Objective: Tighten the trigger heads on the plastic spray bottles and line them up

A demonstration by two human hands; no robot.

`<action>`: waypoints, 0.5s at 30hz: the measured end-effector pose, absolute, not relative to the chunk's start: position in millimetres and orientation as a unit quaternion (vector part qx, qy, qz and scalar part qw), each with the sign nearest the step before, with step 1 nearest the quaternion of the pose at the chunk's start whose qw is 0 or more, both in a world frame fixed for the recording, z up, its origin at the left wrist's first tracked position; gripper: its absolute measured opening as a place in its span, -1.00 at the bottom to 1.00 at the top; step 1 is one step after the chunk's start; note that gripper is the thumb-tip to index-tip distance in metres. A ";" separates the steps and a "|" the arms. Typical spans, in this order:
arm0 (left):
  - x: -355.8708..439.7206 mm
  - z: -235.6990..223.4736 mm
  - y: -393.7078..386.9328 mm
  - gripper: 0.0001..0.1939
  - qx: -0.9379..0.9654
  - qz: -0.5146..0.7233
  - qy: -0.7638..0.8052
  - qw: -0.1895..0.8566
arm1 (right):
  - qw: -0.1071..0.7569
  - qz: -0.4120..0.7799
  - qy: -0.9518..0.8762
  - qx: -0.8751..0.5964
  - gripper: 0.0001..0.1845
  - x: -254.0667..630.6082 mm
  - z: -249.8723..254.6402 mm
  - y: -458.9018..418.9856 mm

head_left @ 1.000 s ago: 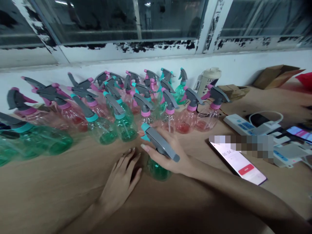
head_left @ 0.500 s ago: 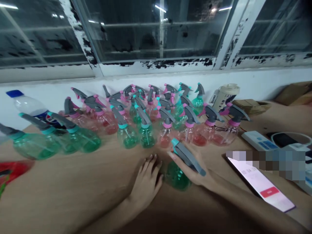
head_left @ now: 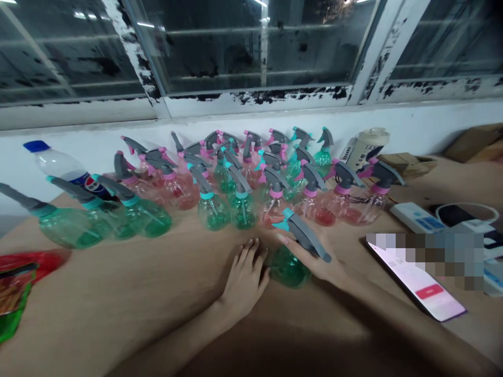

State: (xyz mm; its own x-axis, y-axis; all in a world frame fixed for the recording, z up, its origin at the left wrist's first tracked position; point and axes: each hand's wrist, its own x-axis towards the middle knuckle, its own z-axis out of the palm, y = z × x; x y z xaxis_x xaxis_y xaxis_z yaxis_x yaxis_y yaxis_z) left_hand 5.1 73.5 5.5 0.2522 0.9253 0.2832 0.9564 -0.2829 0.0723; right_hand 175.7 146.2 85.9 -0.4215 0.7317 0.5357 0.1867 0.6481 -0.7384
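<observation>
A green spray bottle (head_left: 291, 267) with a grey and turquoise trigger head stands on the wooden table, slightly tilted. My right hand (head_left: 314, 256) is wrapped round its neck, below the grey head; some fingers are hidden behind the bottle. My left hand (head_left: 245, 277) lies palm down on the table just left of that bottle, fingers stretched out and holding nothing. Beyond the hands stand green spray bottles (head_left: 243, 209) with turquoise collars and pink spray bottles (head_left: 275, 204) with pink collars, in several close rows.
Three green bottles (head_left: 147, 217) lean at the left, before a Pepsi bottle (head_left: 58, 165). A red and green packet (head_left: 15, 293) lies at the left edge. On the right are a phone (head_left: 420, 288), a power strip (head_left: 418, 217), a paper cup (head_left: 369, 146) and cardboard (head_left: 408, 162).
The camera view has shifted slightly, so the scene sits a little higher and the left side further right. Both hands keep nearly the same pose, the right still round the green bottle.
</observation>
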 end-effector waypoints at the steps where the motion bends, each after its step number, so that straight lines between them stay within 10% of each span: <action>1: 4.9 5.5 73.5 -0.58 -0.789 -0.138 -0.596 0.056 | 0.451 0.302 -0.789 -0.288 -0.87 176.7 86.4 146.6; 15: 8.0 11.2 73.4 -0.61 -0.782 -0.142 -0.606 0.034 | 0.441 0.318 -0.786 -0.294 -0.90 186.4 89.6 145.5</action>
State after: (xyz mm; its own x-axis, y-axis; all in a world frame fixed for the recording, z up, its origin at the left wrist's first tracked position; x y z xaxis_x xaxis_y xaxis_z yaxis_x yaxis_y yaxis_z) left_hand 8.0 73.4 11.2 0.2260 0.9379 0.2634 0.9574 -0.2637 0.1177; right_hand 186.4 145.5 89.6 -0.4381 0.7429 0.5062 0.1814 0.6245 -0.7596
